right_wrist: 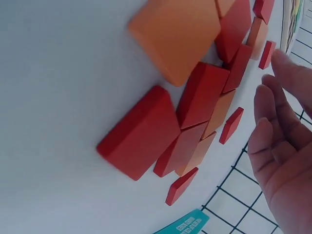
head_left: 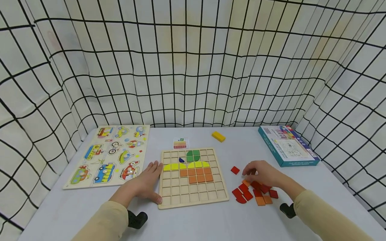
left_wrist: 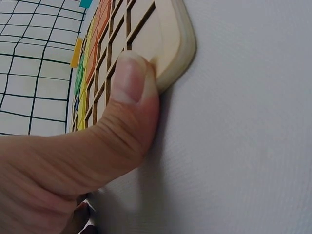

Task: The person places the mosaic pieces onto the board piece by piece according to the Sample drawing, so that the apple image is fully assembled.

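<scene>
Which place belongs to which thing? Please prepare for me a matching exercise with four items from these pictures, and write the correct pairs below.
Column one
1. left hand
2. right hand
3. vehicle puzzle
4. yellow block

Column two
A. by the loose red and orange pieces
B. beyond the far edge of the grid board
C. touching the grid board
D. flat along the left side of the table

Pairs: 1-C, 2-A, 3-D, 4-B.

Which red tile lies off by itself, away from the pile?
The red tile between the wooden board and the right hand; the other red tiles lie bunched with orange tiles, lower in the head view.
</scene>
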`<state>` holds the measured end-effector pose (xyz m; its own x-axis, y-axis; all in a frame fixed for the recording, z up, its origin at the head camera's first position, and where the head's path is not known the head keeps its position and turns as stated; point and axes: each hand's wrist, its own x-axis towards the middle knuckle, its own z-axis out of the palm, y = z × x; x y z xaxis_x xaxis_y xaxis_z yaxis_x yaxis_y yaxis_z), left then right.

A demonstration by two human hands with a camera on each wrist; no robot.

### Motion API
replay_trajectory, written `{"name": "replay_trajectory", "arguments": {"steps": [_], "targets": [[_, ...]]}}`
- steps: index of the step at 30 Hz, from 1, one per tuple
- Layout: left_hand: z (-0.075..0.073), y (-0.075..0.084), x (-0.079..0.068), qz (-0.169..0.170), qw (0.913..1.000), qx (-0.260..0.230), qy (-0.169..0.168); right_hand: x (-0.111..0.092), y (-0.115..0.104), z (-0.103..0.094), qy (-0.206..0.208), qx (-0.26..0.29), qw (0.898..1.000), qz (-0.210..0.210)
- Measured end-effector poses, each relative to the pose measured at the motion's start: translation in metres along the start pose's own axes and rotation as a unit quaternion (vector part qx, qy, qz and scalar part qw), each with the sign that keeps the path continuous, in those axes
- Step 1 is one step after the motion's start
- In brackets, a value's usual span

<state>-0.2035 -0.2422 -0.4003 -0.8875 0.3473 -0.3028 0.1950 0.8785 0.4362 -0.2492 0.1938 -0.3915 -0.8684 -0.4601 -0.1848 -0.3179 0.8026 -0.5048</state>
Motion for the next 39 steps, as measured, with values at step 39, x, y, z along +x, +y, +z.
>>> {"name": "replay_trajectory", "arguments": {"steps": [39], "targets": [[-0.001,0.003,-0.001,-0.010,0.9999,-0.010,0.001,0.020,-0.021,0.010,0.041,0.007,0.999,-0.016]]}}
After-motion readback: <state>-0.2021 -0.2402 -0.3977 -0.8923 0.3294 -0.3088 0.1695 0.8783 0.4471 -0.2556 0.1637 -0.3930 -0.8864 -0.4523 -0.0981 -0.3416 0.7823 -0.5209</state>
